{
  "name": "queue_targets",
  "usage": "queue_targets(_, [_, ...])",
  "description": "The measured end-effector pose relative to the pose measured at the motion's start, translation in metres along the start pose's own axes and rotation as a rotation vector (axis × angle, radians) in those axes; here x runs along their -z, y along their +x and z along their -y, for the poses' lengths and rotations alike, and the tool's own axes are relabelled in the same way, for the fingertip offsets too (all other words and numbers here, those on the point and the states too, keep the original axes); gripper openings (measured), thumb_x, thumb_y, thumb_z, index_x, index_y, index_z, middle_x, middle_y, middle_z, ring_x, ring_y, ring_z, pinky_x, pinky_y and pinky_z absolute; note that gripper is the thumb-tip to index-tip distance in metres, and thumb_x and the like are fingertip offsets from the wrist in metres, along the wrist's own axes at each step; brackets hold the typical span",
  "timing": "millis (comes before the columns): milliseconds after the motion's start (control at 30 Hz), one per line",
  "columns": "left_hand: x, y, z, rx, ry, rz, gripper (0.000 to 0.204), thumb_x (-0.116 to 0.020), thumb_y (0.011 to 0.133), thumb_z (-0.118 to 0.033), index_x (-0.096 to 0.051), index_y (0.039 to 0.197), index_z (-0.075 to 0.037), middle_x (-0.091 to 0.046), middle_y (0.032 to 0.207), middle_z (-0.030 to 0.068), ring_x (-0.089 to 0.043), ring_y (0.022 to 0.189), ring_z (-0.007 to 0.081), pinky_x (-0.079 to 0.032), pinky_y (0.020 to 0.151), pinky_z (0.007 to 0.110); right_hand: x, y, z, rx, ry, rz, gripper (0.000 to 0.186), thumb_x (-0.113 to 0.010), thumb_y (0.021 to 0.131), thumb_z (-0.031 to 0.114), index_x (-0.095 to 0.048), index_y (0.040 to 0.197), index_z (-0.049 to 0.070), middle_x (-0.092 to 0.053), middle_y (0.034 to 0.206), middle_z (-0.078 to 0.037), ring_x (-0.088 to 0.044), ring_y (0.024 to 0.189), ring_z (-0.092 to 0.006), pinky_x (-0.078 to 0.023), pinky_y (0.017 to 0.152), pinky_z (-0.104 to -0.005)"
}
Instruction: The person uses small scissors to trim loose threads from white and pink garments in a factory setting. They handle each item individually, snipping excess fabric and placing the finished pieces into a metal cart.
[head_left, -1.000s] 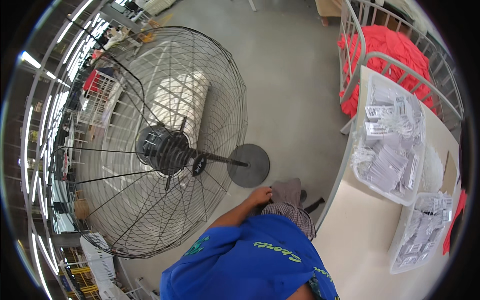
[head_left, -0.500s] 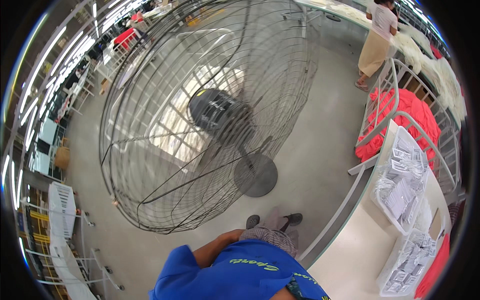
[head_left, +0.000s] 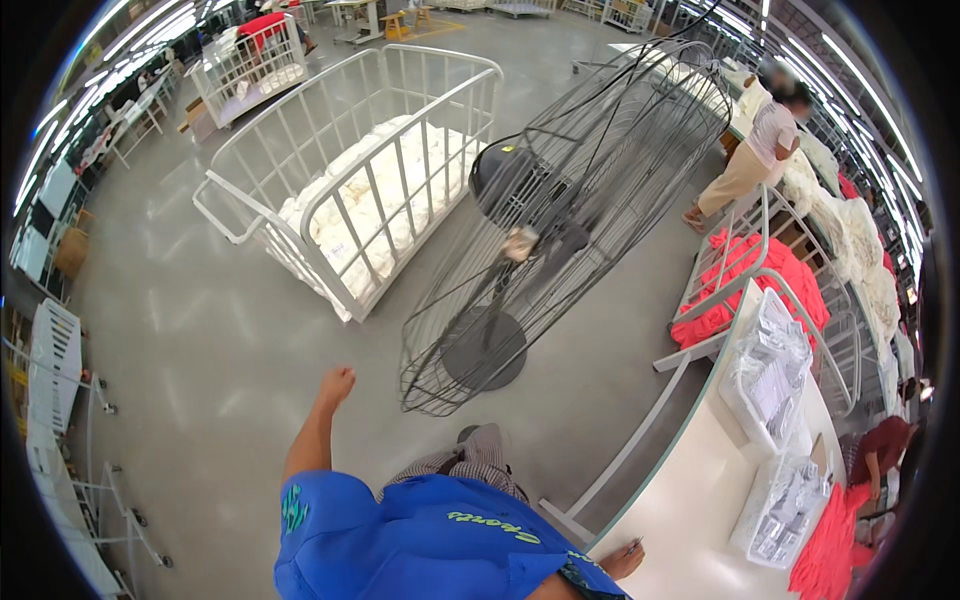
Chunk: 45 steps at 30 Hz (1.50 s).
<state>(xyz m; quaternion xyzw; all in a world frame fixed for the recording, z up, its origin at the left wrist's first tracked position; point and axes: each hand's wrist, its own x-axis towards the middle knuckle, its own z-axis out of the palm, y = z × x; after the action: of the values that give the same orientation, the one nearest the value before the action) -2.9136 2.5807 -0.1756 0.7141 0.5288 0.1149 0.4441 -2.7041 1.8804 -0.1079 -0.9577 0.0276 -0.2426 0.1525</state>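
My left hand is closed in a loose fist, out over the grey floor, with nothing seen in it. My right hand is low by the edge of the cream table. Its fingers are curled, and a small thin dark thing pokes out of them, too small to name. Ahead of me stands a large black pedestal fan with a wire cage and a round base. On the table, to the right of my right hand, are two clear plastic bins holding many small white-and-grey packets.
A white barred cart with cream cloth bundles stands beyond the fan, to the left. Another barred cart holds red cloth at right. A person stands at a long cloth-covered table. White wheeled racks line the left.
My left arm has swung out from my waist to the left, and my right hand has come into view. The fan shows narrower and farther right; the view has shifted.
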Motion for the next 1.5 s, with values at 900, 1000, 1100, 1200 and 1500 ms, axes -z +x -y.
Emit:
queue_targets(900, [-0.223, 0.247, -0.368, -0.675, -0.211, 1.300, 0.064, -0.084, 0.062, -0.007, -0.055, 0.118, -0.001, -0.057, 0.107, 0.0071, -0.053, 0.096, 0.0202, -0.047, 0.079, 0.035, 0.080, -0.266, 0.337, -0.738, 0.265, 0.057, 0.016, -0.046, 0.096, 0.013, -0.055, 0.103, 0.001, -0.064, 0.081, -0.008, -0.061, 0.071, -0.0145, -0.050, 0.063, -0.0286])
queue_targets(1000, [-0.234, 0.231, -0.359, -0.635, -0.296, 1.237, 0.042, -0.083, 0.065, -0.013, -0.061, 0.099, -0.001, -0.057, 0.087, 0.0050, -0.054, 0.079, 0.0175, -0.045, 0.070, 0.035, 0.088, -0.311, 0.360, -0.861, 0.270, 0.062, 0.016, -0.046, 0.096, 0.013, -0.056, 0.101, 0.002, -0.065, 0.078, -0.008, -0.062, 0.068, -0.0148, -0.050, 0.062, -0.0286])
queue_targets(1100, [-0.242, 0.245, -0.352, -0.648, -0.388, 1.224, 0.030, -0.077, 0.068, -0.007, -0.062, 0.094, -0.003, -0.057, 0.080, 0.0023, -0.053, 0.070, 0.0143, -0.044, 0.063, 0.034, 0.099, -0.325, 0.378, -0.942, 0.300, 0.079, 0.016, -0.045, 0.096, 0.013, -0.056, 0.101, 0.002, -0.066, 0.078, -0.008, -0.062, 0.068, -0.0152, -0.050, 0.062, -0.0293])
queue_targets(1200, [-0.254, 0.238, -0.345, -0.688, -0.540, 1.054, 0.022, -0.072, 0.070, -0.003, -0.062, 0.089, -0.005, -0.056, 0.076, 0.0009, -0.052, 0.067, 0.0130, -0.042, 0.059, 0.034, 0.102, -0.336, 0.383, -0.957, 0.279, 0.098, 0.018, -0.044, 0.097, 0.016, -0.055, 0.099, 0.002, -0.065, 0.077, -0.008, -0.061, 0.066, -0.0151, -0.049, 0.061, -0.0292])
queue_targets(1500, [-0.232, 0.250, -0.330, -0.861, -0.293, 0.646, 0.018, -0.066, 0.068, 0.003, -0.061, 0.084, -0.006, -0.057, 0.077, 0.0023, -0.055, 0.072, 0.0158, -0.044, 0.065, 0.036, 0.073, -0.320, 0.400, -0.964, 0.342, 0.160, 0.025, -0.043, 0.097, 0.024, -0.056, 0.101, 0.002, -0.066, 0.079, -0.008, -0.063, 0.069, -0.0187, -0.050, 0.066, -0.0334])
